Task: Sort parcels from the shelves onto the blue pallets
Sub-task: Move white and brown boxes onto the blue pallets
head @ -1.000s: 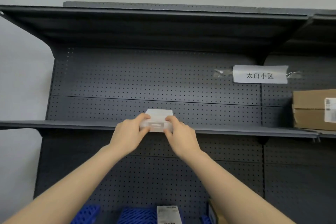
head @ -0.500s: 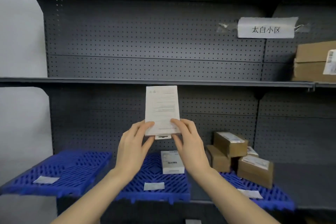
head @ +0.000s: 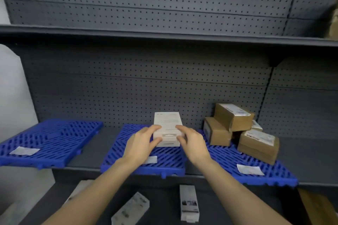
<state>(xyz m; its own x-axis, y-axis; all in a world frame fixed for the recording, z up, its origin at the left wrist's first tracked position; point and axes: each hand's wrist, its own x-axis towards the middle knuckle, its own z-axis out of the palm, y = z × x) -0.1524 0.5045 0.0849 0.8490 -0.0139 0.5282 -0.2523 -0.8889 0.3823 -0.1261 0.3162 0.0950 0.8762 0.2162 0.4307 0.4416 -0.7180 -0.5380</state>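
grey pegboard shelving [head: 146,87] carrying three blue pallets on its lower board: left pallet [head: 54,142], middle pallet [head: 164,159], right pallet [head: 228,159]. the white parcel [head: 168,124] sits low over the rear of the middle pallet. its near end is gripped between the left hand [head: 141,144] and the right hand [head: 192,144], each pinching one side with thumb and curled fingers. a second white box [head: 167,144] appears to lie beneath it, though blur hides whether the two touch. likely risks: released off-centre, the parcel may slide off that lower box onto the slatted deck or tip against the pegboard. a sideways nudge from the right hand could disturb the loosely heaped brown boxes [head: 234,118] just beside it on the right pallet. the paper label [head: 151,160] on the middle pallet is unreadable here, so a wrong destination cannot be ruled out. compared with half a second earlier, the parcel is no longer held upright in front of the shelf edge. it is now lowered and laid back over the middle pallet, and the view tilts downward.
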